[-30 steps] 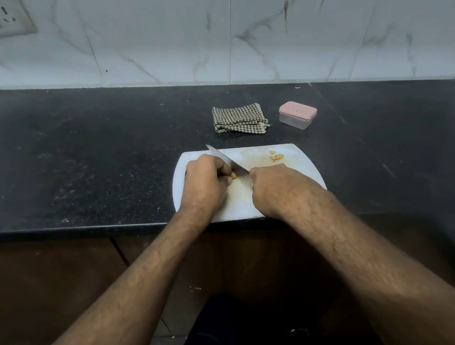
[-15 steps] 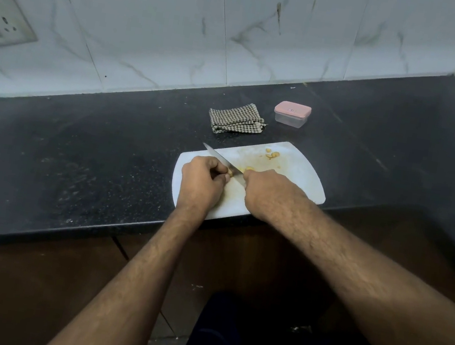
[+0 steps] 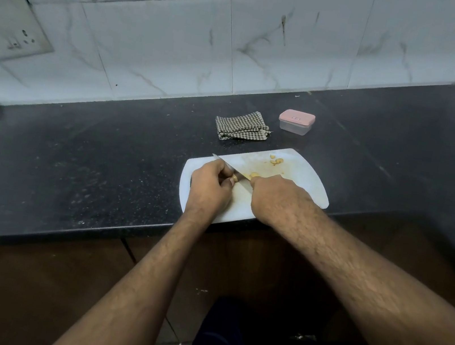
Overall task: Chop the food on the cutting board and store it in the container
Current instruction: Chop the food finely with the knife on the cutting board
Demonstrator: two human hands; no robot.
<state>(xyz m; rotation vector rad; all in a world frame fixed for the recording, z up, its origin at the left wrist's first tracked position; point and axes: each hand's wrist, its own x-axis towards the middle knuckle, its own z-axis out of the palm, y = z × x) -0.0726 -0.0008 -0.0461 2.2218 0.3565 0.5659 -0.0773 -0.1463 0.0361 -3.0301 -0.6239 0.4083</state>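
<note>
Our left hand point(image 3: 209, 188) pinches the small yellowish food point(image 3: 254, 174); our right hand point(image 3: 273, 197) grips the knife point(image 3: 228, 166). The piece looks small and slippery, so we'd pinch its left end. The container point(image 3: 296, 122) sits at one o'clock, lid on.

A folded checked cloth point(image 3: 241, 126) lies on the black speckled surface point(image 3: 72, 165). Behind it rises a marbled white tile wall point(image 3: 165, 49) with a switch-and-socket plate point(image 3: 10, 30) at left. Brown floor point(image 3: 8, 286) shows below.

Both bare forearms reach in from the lower frame. The left hand point(image 3: 209, 188) and right hand point(image 3: 274, 199) sit close together at centre, fingers curled.
</note>
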